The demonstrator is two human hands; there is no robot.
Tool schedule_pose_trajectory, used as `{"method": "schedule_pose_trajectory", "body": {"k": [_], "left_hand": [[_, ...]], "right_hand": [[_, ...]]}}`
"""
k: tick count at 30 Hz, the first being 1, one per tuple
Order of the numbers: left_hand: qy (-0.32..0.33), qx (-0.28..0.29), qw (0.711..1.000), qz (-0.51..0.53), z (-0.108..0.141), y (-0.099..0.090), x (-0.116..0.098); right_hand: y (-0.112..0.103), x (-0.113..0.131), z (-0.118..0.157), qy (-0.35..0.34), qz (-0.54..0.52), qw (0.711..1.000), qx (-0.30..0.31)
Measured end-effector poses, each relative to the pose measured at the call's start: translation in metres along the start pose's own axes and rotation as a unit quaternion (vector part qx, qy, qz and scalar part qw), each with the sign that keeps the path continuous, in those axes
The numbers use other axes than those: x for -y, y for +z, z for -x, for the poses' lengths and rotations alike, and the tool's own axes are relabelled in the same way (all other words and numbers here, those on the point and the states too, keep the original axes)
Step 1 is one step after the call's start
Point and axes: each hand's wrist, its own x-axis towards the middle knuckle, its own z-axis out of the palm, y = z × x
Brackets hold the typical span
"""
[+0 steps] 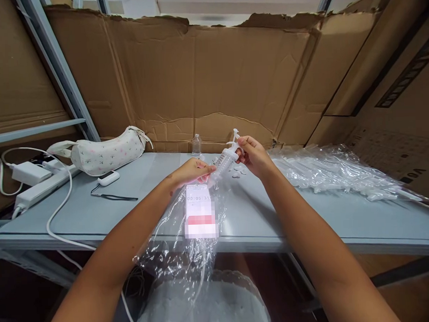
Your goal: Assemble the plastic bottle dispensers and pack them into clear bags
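A clear plastic cylinder with dark printed marks, a white collar and a plunger-like white top is held tilted between my hands. My left hand is closed at its lower end, together with the mouth of a clear plastic bag. The bag hangs down over the table's front edge. My right hand pinches at the white top, fingers closed. Several small white pieces lie on the table just behind the cylinder. Beneath my left hand a phone shows a running-time display.
A small clear bottle stands at the back near the cardboard wall. At right lies a heap of clear plastic packaging. On the left are a patterned pouch, a small white device, and a power strip with cables.
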Motion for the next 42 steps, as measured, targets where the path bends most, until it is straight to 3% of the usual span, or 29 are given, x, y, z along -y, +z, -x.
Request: {"method": "schedule_pose_trajectory", "body": {"k": [8, 13, 20, 27, 35, 42], "left_hand": [[-0.028, -0.103, 0.994, -0.017, -0.002, -0.001, 0.003], [-0.030, -0.074, 0.995, 0.053, 0.001, 0.002, -0.003], [-0.027, -0.068, 0.991, 0.116, 0.002, 0.003, -0.005], [-0.011, -0.128, 0.982, 0.141, -0.003, 0.002, -0.002], [0.013, -0.187, 0.982, 0.033, -0.006, -0.002, 0.004], [0.025, -0.183, 0.981, -0.062, -0.002, -0.001, 0.004]], "right_hand": [[-0.007, -0.004, -0.006, -0.036, -0.010, 0.999, -0.023], [-0.004, -0.003, -0.005, -0.050, 0.013, 0.998, -0.032], [0.013, 0.001, 0.005, -0.055, 0.017, 0.998, 0.006], [0.023, -0.002, 0.009, -0.065, 0.113, 0.990, 0.045], [0.021, -0.006, 0.012, -0.087, 0.313, 0.936, 0.136], [0.018, -0.010, 0.011, -0.043, 0.363, 0.917, 0.161]]}}
